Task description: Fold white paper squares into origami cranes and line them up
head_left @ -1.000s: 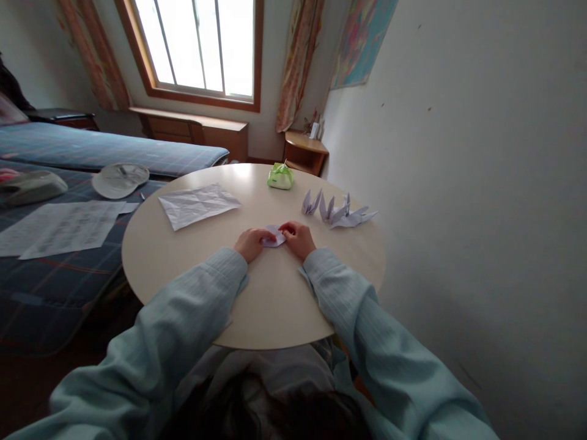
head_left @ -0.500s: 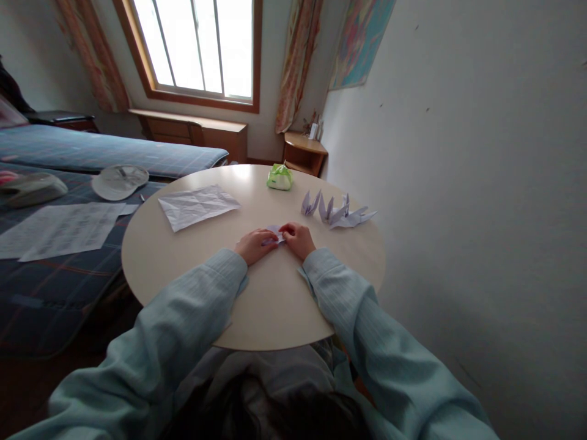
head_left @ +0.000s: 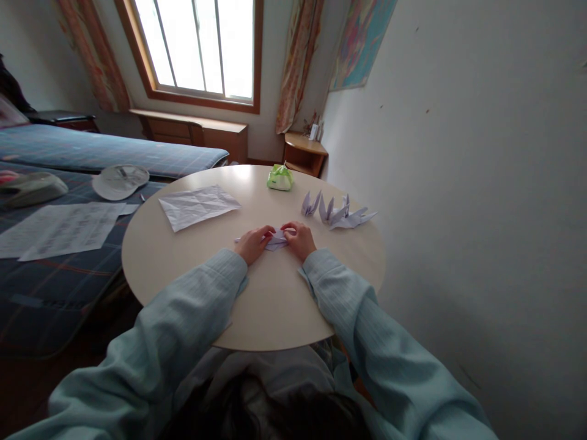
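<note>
Between my hands, near the middle of the round table [head_left: 275,293], lies a small piece of folded white-lilac paper [head_left: 276,242]. My left hand [head_left: 255,242] is closed on its left part, and a thin paper point sticks out past the wrist side of that hand. With thumb and fingers together, my right hand [head_left: 299,239] grips the paper's right part. Both hands partly cover the folds. Right of them, beyond my right hand, stand several folded paper cranes [head_left: 337,212] in a group.
A creased white sheet [head_left: 199,206] lies at the table's left. At the far edge sits a green tissue pack [head_left: 279,177]. The bed [head_left: 68,287] on the left holds printed sheets [head_left: 64,229] and a pale cap [head_left: 120,182]. A white wall [head_left: 468,214] rises on the right.
My fingers have shifted slightly apart and upward on the folded paper. More of its front edge and a left point now show. The other things stay where they were.
</note>
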A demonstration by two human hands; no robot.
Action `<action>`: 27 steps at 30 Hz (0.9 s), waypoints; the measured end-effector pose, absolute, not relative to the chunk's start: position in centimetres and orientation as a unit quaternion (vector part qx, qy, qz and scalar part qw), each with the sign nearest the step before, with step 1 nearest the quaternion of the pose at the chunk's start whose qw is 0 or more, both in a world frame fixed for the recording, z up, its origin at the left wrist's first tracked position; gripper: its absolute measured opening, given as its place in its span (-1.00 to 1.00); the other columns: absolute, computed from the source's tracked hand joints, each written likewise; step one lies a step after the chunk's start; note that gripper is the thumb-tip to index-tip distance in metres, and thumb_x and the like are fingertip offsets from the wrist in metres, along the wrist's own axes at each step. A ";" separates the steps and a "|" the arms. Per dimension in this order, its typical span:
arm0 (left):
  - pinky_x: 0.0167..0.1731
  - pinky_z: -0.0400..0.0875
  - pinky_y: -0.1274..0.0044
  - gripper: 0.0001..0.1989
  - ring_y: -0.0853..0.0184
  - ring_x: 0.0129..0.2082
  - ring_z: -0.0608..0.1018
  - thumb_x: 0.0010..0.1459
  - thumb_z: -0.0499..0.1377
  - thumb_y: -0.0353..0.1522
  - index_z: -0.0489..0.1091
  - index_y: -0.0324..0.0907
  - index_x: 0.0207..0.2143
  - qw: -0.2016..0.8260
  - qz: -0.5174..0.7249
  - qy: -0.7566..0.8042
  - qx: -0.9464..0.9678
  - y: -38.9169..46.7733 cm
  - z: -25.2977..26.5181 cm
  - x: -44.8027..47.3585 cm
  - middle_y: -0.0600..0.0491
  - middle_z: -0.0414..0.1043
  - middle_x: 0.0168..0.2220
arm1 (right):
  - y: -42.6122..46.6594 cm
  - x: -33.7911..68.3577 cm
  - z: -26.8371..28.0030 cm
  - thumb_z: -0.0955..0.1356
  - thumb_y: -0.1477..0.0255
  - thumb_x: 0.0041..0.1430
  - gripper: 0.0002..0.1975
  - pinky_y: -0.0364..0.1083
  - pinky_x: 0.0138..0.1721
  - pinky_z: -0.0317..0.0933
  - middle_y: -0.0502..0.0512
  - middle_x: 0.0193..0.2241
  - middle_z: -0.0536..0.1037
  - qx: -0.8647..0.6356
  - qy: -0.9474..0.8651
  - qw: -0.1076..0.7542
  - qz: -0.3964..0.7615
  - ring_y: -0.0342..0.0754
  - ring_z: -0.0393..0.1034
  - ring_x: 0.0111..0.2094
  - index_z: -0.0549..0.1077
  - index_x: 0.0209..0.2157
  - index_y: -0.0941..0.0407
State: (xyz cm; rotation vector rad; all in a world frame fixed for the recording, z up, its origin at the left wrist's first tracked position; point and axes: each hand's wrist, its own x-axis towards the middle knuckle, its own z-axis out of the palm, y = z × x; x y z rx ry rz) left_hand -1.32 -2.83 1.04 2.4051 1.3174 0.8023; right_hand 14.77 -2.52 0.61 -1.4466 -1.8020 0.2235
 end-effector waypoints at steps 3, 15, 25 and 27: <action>-0.27 0.29 0.56 -0.80 0.40 -0.32 0.44 0.04 -0.01 -0.40 0.36 -0.11 -0.29 0.132 0.278 0.452 0.837 -2.7 0.9 -1.4 0.10 0.43 -0.32 | -2.6 14.7 0.7 0.24 0.57 -0.10 -0.82 -0.12 -0.20 0.19 0.04 -0.41 0.48 -0.576 -0.714 0.384 0.101 -0.12 0.33 -0.33 0.44 -0.45 0.13; -0.11 0.25 0.53 -0.84 0.39 -0.18 0.41 -0.02 0.05 -0.41 0.40 -0.15 -0.37 0.181 0.277 0.370 0.868 -2.4 0.6 -1.5 0.08 0.41 -0.20 | -2.6 15.0 0.8 0.30 0.47 -0.10 -0.89 -0.17 -0.35 0.20 0.03 -0.49 0.49 -0.602 -0.710 0.354 0.093 -0.15 0.34 -0.44 0.43 -0.45 0.15; -0.15 0.24 0.44 -0.85 0.32 -0.20 0.35 0.00 0.09 -0.37 0.46 -0.08 -0.42 0.074 0.277 0.403 0.869 -2.8 0.8 -1.4 0.05 0.37 -0.26 | -2.3 14.9 0.3 0.30 0.50 -0.10 -0.84 -0.17 -0.30 0.20 0.03 -0.45 0.48 -0.554 -0.734 0.377 0.112 -0.17 0.34 -0.41 0.42 -0.37 0.15; -0.18 0.25 0.45 -0.84 0.34 -0.25 0.36 0.01 0.08 -0.36 0.46 -0.05 -0.41 0.071 0.275 0.409 0.867 -2.8 0.8 -1.4 0.06 0.38 -0.31 | -2.3 14.9 0.4 0.30 0.52 -0.09 -0.83 -0.18 -0.30 0.19 0.03 -0.45 0.47 -0.554 -0.733 0.382 0.100 -0.18 0.32 -0.42 0.43 -0.37 0.16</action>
